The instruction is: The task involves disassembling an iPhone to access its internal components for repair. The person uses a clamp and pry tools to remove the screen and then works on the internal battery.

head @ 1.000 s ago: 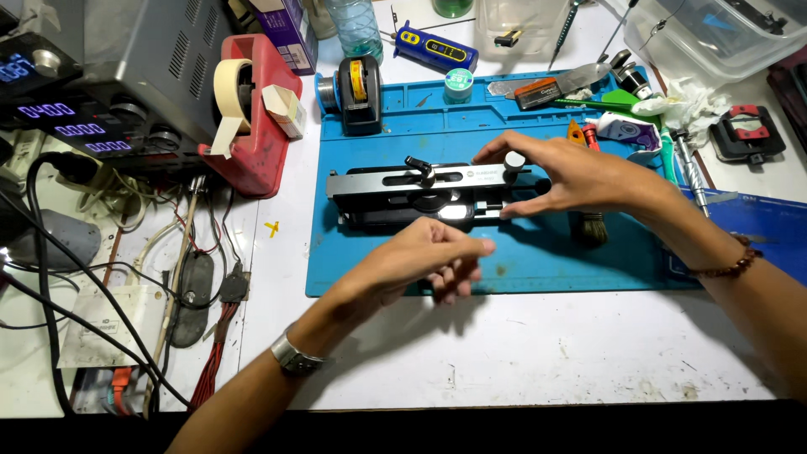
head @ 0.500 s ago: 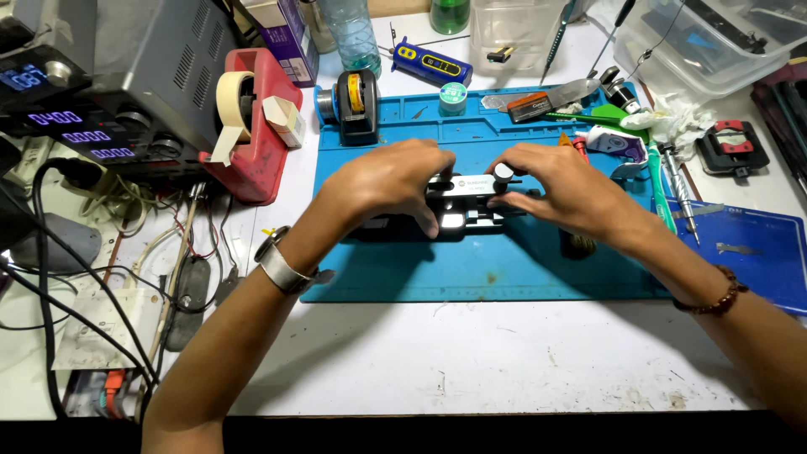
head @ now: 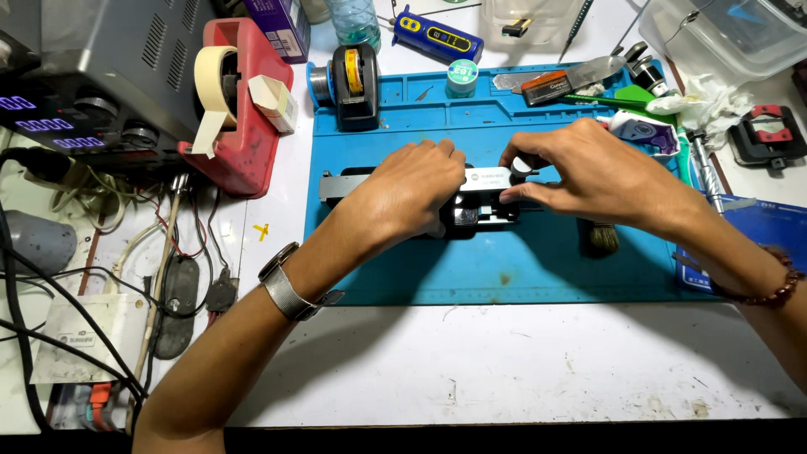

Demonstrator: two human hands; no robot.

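Note:
A black and silver clamp fixture [head: 483,202] lies across the middle of the blue work mat [head: 521,269]. My left hand [head: 403,197] rests on top of the fixture's left half, fingers curled down over it and hiding what lies beneath. My right hand [head: 588,172] is at the fixture's right end, thumb and fingers pinched on a small round black knob [head: 521,166]. A silver wristwatch [head: 290,286] is on my left wrist, a beaded bracelet [head: 769,290] on my right.
A red tape dispenser [head: 239,101] and a power supply [head: 80,76] with lit displays stand at the left, over tangled cables [head: 101,277]. A black tape holder [head: 355,76], blue handheld tool [head: 437,34], small brush [head: 601,237], tools and clear plastic boxes [head: 731,34] line the back and right.
My left hand moved up from the mat's front edge onto the fixture's left half. My right hand stayed at the fixture's right end. The view has drawn in closer.

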